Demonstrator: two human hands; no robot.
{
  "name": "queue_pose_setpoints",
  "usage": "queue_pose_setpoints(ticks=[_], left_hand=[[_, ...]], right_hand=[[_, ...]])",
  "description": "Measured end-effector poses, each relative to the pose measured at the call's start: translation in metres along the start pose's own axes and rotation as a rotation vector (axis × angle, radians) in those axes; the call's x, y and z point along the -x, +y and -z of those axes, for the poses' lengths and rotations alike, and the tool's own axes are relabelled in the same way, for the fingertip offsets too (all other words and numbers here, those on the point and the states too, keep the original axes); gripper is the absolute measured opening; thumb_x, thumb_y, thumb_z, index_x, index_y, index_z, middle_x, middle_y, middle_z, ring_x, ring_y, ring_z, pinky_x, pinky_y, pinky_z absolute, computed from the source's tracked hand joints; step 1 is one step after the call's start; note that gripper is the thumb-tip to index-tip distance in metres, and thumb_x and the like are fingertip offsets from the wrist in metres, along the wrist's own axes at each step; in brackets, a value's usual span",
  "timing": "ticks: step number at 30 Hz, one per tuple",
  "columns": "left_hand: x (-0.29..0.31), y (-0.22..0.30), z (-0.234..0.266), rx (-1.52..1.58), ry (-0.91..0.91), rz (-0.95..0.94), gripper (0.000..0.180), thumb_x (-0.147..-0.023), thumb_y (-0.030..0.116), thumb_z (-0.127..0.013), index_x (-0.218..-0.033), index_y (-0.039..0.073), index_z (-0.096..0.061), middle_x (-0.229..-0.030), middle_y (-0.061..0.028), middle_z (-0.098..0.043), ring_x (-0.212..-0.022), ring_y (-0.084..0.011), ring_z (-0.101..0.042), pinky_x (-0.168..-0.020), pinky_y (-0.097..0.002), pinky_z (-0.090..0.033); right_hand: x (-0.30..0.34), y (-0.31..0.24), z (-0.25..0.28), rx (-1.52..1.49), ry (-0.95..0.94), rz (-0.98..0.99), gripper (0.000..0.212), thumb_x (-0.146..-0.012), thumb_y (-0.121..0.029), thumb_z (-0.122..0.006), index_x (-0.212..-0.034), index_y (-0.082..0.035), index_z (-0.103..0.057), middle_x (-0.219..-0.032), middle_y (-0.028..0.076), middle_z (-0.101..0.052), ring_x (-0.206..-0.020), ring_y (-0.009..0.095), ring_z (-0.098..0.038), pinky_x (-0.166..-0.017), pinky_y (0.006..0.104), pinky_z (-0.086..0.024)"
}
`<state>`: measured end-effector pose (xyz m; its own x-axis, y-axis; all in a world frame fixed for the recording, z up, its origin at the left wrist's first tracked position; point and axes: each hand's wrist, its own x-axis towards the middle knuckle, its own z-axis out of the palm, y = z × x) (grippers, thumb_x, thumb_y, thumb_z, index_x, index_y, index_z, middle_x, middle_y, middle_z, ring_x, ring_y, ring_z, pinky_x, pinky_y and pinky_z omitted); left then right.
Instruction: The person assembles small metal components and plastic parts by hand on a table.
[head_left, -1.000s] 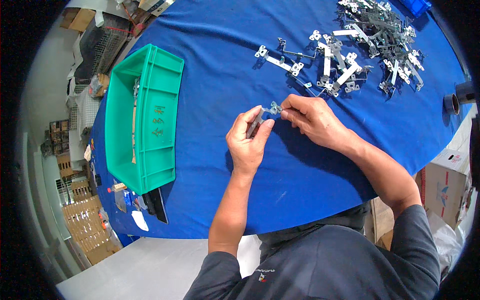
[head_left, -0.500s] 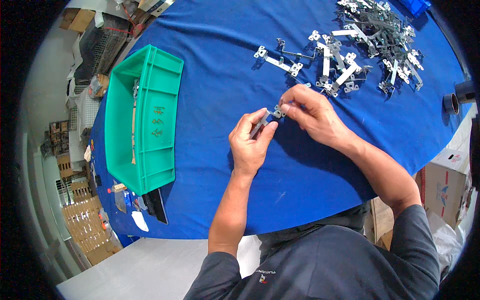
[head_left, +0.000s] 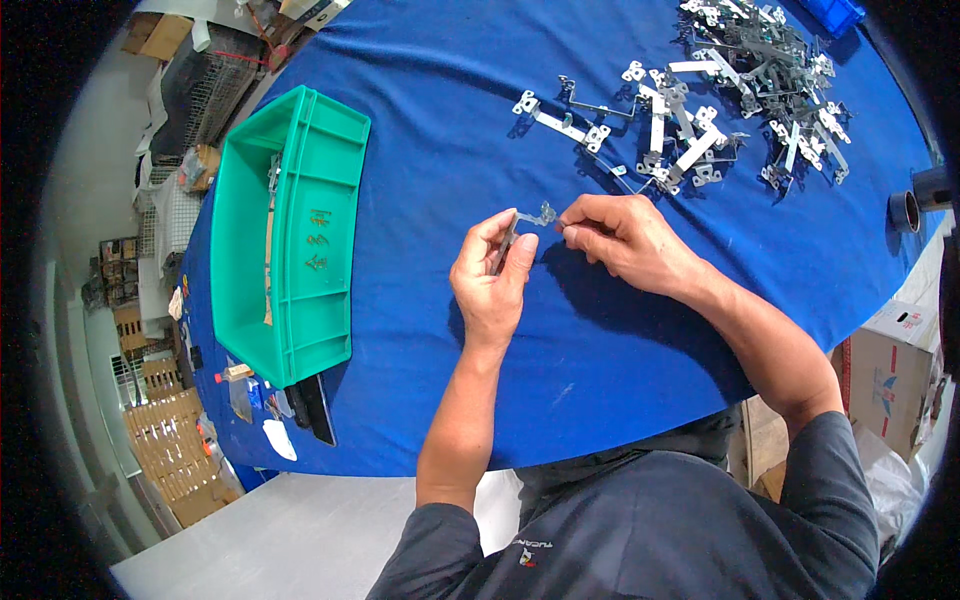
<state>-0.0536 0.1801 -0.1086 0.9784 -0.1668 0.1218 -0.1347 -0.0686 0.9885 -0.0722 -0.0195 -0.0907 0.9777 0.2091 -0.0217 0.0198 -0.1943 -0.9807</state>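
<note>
Above the blue table (head_left: 620,330), near its middle, the left hand (head_left: 490,275) holds a thin metal bracket (head_left: 510,235) pinched between thumb and fingers, so this hand is closed on it. The bracket points up and to the right, clear of the cloth. The right hand (head_left: 625,240) has its fingertips pressed together at the bracket's far end; whether they grip that end or a small separate part I cannot tell.

The pile (head_left: 740,90) of similar metal pieces lies well apart, toward the far right of the table. The green bin (head_left: 290,235) stands to the left, with a few long pieces inside.

The risk, in my judgement, is the light grip: the bracket is narrow and smooth, held only at its ends, so a small twist could make it slip and fall onto the cloth. Its stamped edges could also scratch a bare finger.
</note>
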Motion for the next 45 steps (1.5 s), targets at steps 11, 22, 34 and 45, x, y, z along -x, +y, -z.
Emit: queue_pose_setpoints(ticks=[11, 22, 34, 45], left_hand=[[0.001, -0.003, -0.004, -0.175, 0.006, -0.065, 0.029, -0.083, 0.006, -0.078, -0.108, -0.002, -0.066, -0.087, -0.0010, -0.064, -0.072, -0.0035, -0.055, -0.063, -0.0200, -0.046], [0.002, 0.002, 0.000, -0.331, -0.085, -0.136, 0.028, -0.086, 0.005, -0.075, -0.112, -0.002, -0.066, -0.091, -0.0028, -0.067, -0.074, -0.0052, -0.058, -0.065, -0.0207, -0.048], [0.002, 0.000, 0.000, -0.037, -0.026, 0.039, 0.030, -0.089, 0.007, -0.074, -0.116, -0.003, -0.063, -0.087, -0.0012, -0.065, -0.073, -0.0041, -0.056, -0.064, -0.0196, -0.048], [0.002, 0.001, -0.002, -0.218, -0.080, -0.053, 0.032, -0.084, 0.003, -0.076, -0.114, 0.000, -0.065, -0.095, -0.0012, -0.066, -0.080, -0.0057, -0.058, -0.072, -0.0210, -0.049]], right_hand=[[-0.001, 0.001, -0.003, -0.110, 0.110, -0.009, 0.013, -0.091, -0.010, -0.064, -0.095, 0.002, -0.062, -0.076, 0.015, -0.064, -0.067, 0.019, -0.065, -0.061, 0.0373, -0.049], [-0.003, 0.000, 0.003, -0.079, 0.234, 0.054, 0.016, -0.096, -0.015, -0.061, -0.095, 0.001, -0.061, -0.075, 0.008, -0.064, -0.064, 0.013, -0.060, -0.057, 0.0315, -0.047], [-0.001, 0.001, 0.000, 0.022, 0.026, 0.064, 0.017, -0.097, -0.014, -0.058, -0.099, 0.002, -0.065, -0.075, 0.011, -0.067, -0.066, 0.017, -0.065, -0.060, 0.0346, -0.051], [-0.003, 0.007, -0.003, -0.045, 0.091, 0.086, 0.012, -0.092, -0.008, -0.063, -0.098, 0.002, -0.063, -0.083, 0.011, -0.066, -0.070, 0.017, -0.065, -0.061, 0.0315, -0.052]])
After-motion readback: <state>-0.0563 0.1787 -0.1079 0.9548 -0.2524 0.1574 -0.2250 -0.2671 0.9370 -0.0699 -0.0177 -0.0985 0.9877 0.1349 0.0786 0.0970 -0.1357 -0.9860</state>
